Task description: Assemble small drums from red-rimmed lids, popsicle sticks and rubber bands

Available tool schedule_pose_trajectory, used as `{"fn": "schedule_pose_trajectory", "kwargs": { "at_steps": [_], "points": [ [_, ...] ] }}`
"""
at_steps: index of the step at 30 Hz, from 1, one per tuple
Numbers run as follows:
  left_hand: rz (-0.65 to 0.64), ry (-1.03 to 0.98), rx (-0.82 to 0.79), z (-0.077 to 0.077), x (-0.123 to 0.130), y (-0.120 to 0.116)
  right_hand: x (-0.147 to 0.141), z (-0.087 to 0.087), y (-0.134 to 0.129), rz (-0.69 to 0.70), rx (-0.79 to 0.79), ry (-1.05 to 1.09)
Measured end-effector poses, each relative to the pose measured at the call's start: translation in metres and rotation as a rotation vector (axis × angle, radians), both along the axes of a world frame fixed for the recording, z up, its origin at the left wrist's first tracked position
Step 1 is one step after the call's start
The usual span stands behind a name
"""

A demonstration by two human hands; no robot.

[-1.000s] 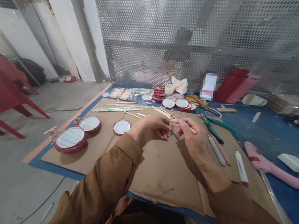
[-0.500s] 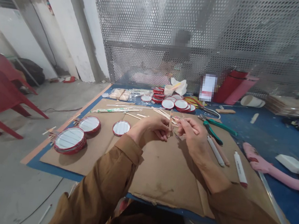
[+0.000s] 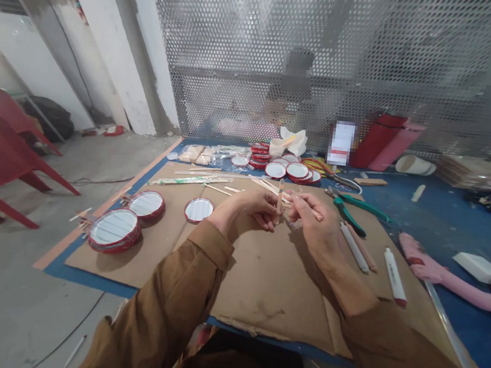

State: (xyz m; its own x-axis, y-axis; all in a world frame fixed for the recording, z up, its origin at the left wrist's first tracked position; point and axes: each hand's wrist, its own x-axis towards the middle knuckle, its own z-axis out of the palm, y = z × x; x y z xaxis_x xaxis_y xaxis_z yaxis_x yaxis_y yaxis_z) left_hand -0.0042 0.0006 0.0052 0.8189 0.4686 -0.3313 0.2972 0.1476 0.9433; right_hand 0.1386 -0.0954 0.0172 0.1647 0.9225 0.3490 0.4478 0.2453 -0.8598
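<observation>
My left hand (image 3: 261,208) pinches a flat wooden stick (image 3: 280,194), which stands upright between the fingertips over the cardboard sheet (image 3: 262,279). Close by on the right, my right hand (image 3: 310,214) is closed, its fingertips near the stick; what it grips is too small to make out. More wooden sticks (image 3: 267,185) lie just behind my hands. A round red-rimmed lid (image 3: 199,209) rests left of my left wrist. Farther left stand two round red-edged pieces, a larger one (image 3: 115,230) and a smaller one (image 3: 147,204), with sticks jutting from their left sides.
Green-handled pliers (image 3: 350,209), markers (image 3: 395,276) and a pink glue gun (image 3: 450,276) lie to the right. Behind are stacked red lids (image 3: 259,156), a paper cup (image 3: 278,147), a phone (image 3: 341,142) and a perforated metal screen (image 3: 242,49). Red chairs (image 3: 6,159) stand at left.
My right hand has shifted very slightly beside the stick. The left hand keeps the stick upright in the same place.
</observation>
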Motion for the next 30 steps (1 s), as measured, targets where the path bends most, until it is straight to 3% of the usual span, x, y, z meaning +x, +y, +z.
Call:
{"fn": "schedule_pose_trajectory", "kwargs": {
  "at_steps": [30],
  "points": [
    [0.001, 0.019, 0.03, -0.0027, -0.0001, 0.0018, 0.0009, -0.0021, -0.0001, -0.021, 0.015, -0.019]
  ]
}}
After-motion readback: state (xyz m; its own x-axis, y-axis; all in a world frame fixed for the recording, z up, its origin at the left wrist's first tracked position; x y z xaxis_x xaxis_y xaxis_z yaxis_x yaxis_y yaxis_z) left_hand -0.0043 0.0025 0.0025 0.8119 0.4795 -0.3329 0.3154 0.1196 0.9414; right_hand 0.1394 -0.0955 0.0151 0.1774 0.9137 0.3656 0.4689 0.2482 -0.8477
